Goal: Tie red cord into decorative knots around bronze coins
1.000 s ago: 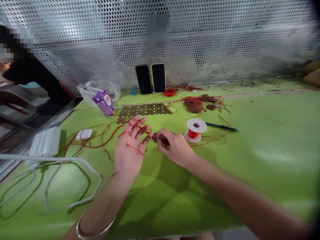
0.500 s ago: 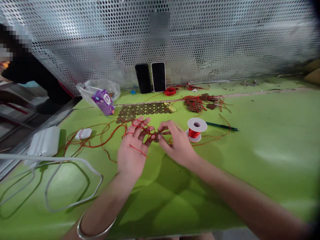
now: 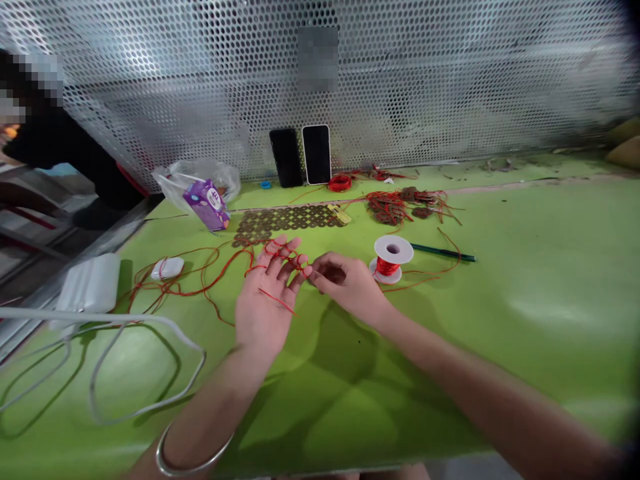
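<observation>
While your right hand (image 3: 347, 283) has thumb and forefinger brought together, its curled fingers hide what they pinch, and the white cable (image 3: 145, 319) runs out of view at left. Your left hand (image 3: 265, 300) pinches the red cord (image 3: 277, 301) between thumb and forefinger just beside the right fingertips, its other fingers parted with cord looped round them. You have one spool (image 3: 393, 249), two phones (image 3: 317, 155), one pen (image 3: 443, 252) and one box (image 3: 206, 205); piled coins (image 3: 387, 209) overlap too much to count.
</observation>
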Motion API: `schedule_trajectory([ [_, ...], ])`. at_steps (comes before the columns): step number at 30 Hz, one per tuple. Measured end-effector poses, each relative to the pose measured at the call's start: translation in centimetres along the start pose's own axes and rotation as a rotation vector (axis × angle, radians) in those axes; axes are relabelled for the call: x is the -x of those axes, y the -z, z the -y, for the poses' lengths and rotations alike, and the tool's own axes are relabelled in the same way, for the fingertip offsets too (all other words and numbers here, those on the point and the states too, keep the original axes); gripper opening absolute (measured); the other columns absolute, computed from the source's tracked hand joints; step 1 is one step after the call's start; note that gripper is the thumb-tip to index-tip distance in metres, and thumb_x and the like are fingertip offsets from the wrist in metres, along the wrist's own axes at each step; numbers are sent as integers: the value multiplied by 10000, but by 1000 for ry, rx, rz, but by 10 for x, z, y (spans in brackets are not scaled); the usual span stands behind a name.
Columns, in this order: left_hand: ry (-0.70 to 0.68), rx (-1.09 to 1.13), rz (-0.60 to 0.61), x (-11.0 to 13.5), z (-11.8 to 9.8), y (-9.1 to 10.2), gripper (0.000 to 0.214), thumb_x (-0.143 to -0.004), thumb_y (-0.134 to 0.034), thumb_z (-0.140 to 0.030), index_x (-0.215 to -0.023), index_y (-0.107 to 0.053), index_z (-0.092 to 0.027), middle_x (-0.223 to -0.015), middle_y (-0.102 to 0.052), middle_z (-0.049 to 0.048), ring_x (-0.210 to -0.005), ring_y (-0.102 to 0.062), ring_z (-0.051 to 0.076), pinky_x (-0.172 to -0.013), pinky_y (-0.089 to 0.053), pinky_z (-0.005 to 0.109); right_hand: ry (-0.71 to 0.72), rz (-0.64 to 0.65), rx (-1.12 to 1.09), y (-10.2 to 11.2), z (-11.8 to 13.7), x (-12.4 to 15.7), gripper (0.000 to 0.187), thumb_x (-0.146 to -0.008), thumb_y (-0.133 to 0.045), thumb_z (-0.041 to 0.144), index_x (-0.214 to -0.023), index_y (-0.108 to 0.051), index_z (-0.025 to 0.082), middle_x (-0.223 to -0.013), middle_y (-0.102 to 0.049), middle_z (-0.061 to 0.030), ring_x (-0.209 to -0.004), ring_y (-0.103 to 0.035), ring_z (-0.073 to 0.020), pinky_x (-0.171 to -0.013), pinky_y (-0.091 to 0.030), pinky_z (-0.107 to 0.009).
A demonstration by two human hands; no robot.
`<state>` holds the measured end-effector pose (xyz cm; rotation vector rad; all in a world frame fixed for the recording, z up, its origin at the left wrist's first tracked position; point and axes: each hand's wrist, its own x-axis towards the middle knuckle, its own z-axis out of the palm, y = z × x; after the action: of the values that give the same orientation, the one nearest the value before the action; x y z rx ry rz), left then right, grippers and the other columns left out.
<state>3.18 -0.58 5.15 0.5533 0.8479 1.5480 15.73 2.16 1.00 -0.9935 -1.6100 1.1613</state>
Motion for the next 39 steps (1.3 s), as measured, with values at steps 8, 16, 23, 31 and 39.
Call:
schedule_trajectory([
  [8, -60, 11, 48, 1, 2, 1, 302, -889, -327, -198, -955, -621, -206, -1098, -615, 68, -851, -609, 174, -869, -495, 365, 123, -84, 128, 1, 8, 4, 38, -745, -572, 167, -781, -562, 172, -748, -629, -6, -649, -592, -108, -606, -486, -218],
  [16, -40, -43, 54, 2, 3, 0, 307, -889, -350, -238, -1044, -615, -236, -1179, -599, 54, -845, -605, 157, -804, -511, 313, 234, -100, 90, 0, 12, 6, 69, -816, -548, 202, -884, -552, 188, -868, -613, -25, -774, -593, -122, -708, -521, -258],
  [23, -32, -79, 50, 4, 2, -1, 324, -897, -343, -264, -1110, -586, -230, -1186, -595, 72, -939, -603, 204, -799, -521, 348, 214, -72, 158, 2, 7, 4, 97, -786, -610, 206, -877, -590, 183, -881, -625, -36, -792, -598, -136, -724, -510, -273],
  [31, -124, -72, 93, 4, 6, 2, 278, -888, -362, -254, -1003, -616, -240, -1168, -601, 60, -920, -607, 192, -850, -491, 355, 454, -269, 425, 3, 11, 6, 208, -764, -642, 211, -961, -584, 179, -931, -556, -66, -898, -539, -179, -787, -471, -327],
  [39, -103, -106, 87, 10, 9, -4, 235, -846, -438, -270, -995, -616, -232, -1167, -609, 62, -1040, -562, 219, -820, -489, 325, 608, -377, 750, -2, 15, 6, 85, -845, -568, 257, -799, -622, 211, -812, -611, -37, -770, -531, -179, -682, -384, -334],
])
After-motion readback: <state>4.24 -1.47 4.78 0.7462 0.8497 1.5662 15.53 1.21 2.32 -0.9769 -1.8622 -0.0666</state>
